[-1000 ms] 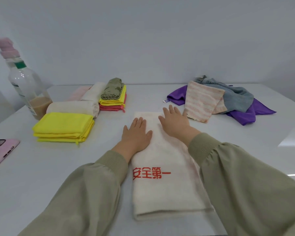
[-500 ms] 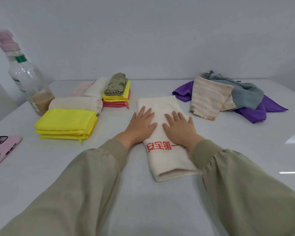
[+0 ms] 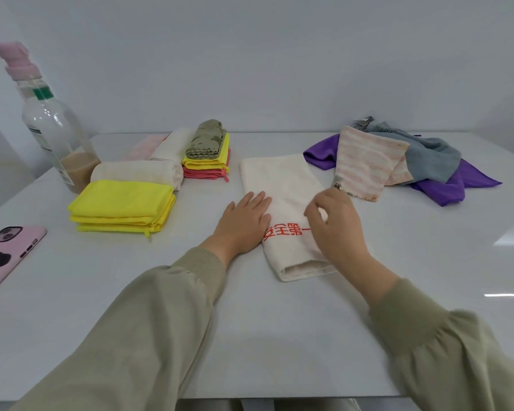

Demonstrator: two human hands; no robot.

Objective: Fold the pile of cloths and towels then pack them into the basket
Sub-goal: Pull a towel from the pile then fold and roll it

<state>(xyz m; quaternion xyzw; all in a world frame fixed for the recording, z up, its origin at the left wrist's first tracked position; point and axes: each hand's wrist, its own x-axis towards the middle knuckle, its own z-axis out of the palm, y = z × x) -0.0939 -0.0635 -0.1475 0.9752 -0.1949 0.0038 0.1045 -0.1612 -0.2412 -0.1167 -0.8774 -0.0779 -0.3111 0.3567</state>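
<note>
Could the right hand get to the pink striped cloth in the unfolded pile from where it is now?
Probably yes. The right hand hovers over the white towel, and the striped cloth lies on top of the pile just beyond it, with nothing between them.

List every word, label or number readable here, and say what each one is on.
"安全第一", red characters on the cream towel; both hands cover the ends of the line, so the first and last characters are only partly seen.
Label on the bottle: too small and blurred to read.
Phone case: a picture only, no text readable.
</note>
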